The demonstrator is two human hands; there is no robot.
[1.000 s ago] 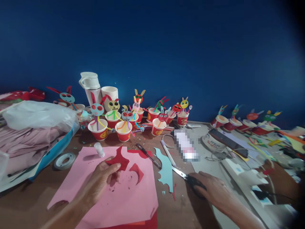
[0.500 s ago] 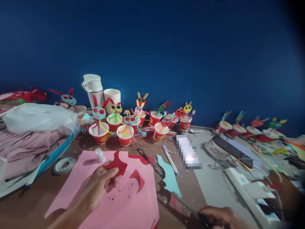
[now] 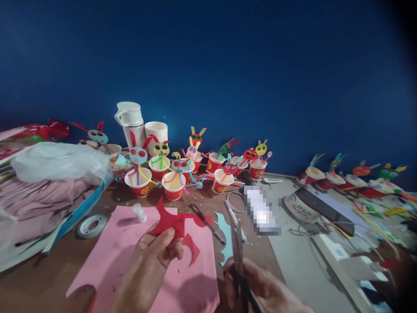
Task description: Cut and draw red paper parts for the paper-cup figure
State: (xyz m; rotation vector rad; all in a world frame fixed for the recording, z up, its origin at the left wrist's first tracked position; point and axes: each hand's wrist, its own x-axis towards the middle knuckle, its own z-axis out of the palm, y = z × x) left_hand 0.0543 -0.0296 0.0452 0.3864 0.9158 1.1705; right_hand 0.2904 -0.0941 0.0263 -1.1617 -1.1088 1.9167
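Observation:
Between thumb and fingers, my left hand (image 3: 156, 256) pinches a piece of red paper (image 3: 169, 221) with curved cut-outs in its edge. It is held over a sheet of pink paper (image 3: 130, 248). A smaller red paper scrap (image 3: 191, 250) shows just right of my fingers. My right hand (image 3: 260, 282) grips a pair of scissors (image 3: 239, 261), their blades pointing up and away from me; some motion blur hides how far the blades are apart. Behind the scissors is a light blue paper scrap (image 3: 224, 232).
Paper cups with paper-faced figures (image 3: 140, 184) line the back by a white jug (image 3: 129, 114). Tape (image 3: 92, 226), a glue bottle (image 3: 139, 213), a black pen (image 3: 206, 222) and a pixelated phone (image 3: 260, 211) lie around. A power strip (image 3: 335, 261) and a co-worker's hand (image 3: 391, 256) are at right.
My right hand has brought the scissors up and leftward, turning the blades from sideways to upright. My left hand has lifted the red paper slightly to the right.

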